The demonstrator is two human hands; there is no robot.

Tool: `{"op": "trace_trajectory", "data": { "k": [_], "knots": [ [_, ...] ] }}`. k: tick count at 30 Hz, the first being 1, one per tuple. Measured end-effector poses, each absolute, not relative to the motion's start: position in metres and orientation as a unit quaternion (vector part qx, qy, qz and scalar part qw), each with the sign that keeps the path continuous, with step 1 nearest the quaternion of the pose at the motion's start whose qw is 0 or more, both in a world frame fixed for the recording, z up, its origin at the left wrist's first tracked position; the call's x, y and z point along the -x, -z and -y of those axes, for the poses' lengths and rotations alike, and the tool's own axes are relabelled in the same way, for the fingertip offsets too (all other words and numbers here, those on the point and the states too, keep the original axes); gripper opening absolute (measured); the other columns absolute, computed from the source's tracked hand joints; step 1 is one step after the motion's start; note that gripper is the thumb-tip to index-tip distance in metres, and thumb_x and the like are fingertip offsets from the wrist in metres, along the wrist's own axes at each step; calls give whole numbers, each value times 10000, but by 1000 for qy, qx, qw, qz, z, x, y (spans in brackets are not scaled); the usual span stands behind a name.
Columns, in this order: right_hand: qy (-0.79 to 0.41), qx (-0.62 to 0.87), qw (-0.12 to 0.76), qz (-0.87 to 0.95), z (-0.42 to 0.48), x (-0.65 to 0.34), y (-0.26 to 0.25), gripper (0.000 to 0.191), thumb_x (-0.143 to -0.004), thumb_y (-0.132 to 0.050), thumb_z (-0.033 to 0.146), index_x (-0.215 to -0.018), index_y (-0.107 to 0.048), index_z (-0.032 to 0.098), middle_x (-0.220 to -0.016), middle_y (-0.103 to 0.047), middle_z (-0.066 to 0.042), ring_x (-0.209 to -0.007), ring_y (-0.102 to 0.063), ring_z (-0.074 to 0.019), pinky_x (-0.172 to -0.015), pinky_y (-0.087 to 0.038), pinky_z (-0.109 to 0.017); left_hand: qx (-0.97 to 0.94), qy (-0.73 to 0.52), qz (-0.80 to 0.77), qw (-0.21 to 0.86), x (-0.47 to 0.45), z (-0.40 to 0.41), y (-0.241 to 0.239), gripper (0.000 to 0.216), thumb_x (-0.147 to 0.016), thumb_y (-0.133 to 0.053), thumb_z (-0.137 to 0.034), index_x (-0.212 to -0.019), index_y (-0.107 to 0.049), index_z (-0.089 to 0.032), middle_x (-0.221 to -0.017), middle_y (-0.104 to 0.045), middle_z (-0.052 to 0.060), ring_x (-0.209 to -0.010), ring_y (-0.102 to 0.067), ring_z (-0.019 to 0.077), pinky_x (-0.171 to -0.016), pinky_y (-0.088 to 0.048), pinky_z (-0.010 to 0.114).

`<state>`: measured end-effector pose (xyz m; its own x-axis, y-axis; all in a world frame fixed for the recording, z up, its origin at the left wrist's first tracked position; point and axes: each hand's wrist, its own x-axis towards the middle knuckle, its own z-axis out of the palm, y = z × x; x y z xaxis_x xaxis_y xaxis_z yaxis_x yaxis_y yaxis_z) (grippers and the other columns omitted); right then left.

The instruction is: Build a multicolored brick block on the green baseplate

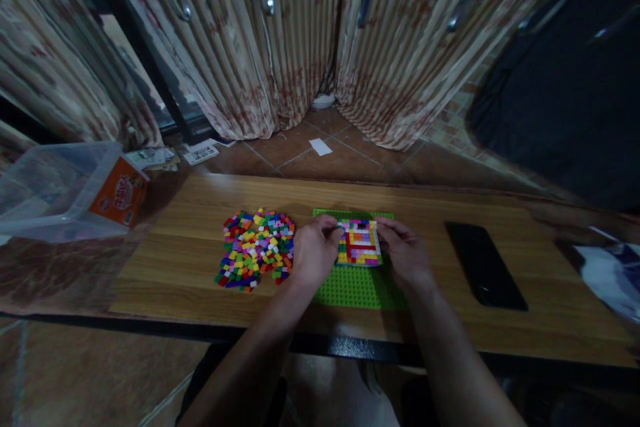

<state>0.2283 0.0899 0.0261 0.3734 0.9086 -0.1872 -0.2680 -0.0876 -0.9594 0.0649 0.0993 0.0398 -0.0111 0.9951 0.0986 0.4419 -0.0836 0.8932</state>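
Note:
A green baseplate (353, 287) lies on the wooden table (175, 247) in front of me. On its far half sits a square patch of small coloured bricks (359, 243) in rings of yellow, red, white and purple. My left hand (314, 251) rests at the patch's left edge with its fingertips curled onto the top left corner. My right hand (406, 255) touches the patch's right edge with thumb and fingers. Whether either hand pinches a loose brick is hidden. A heap of loose coloured bricks (255, 248) lies just left of my left hand.
A black phone (484, 264) lies flat to the right of the plate. A clear plastic box with an orange label (65, 190) stands at the table's far left. A white and dark bag (610, 273) sits at the right edge. Curtains hang behind.

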Motion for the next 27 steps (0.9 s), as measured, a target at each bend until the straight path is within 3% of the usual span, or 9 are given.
{"op": "trace_trajectory", "data": {
  "k": [9,17,27],
  "knots": [
    [-481,561,605,296,-89,-230,-25,314,-599,-802,402,-847,-745,219,-680,-748,-7,-626,-693,-205,-598,-548,-338,-535,-449,-571,431,-66,-106,-35,90,-720,-686,-137,-806,-682,-164,-783,-729,18,-744,-689,152,-703,-533,251],
    [-463,564,611,306,-90,-230,-24,309,-596,-796,397,-832,-748,204,-693,-751,-5,-565,-664,-165,-548,-530,-295,-389,-475,-553,562,-70,-111,-36,176,-597,-735,-144,-758,-666,-150,-630,-634,-38,-579,-571,102,-576,-439,215],
    [-465,568,607,305,-90,-230,-22,314,-603,-793,398,-847,-742,207,-706,-749,0,-593,-673,-172,-598,-548,-323,-382,-483,-572,542,-74,-114,-32,161,-577,-713,-148,-729,-660,-152,-609,-607,-39,-577,-547,103,-572,-419,221]
  ]
}}
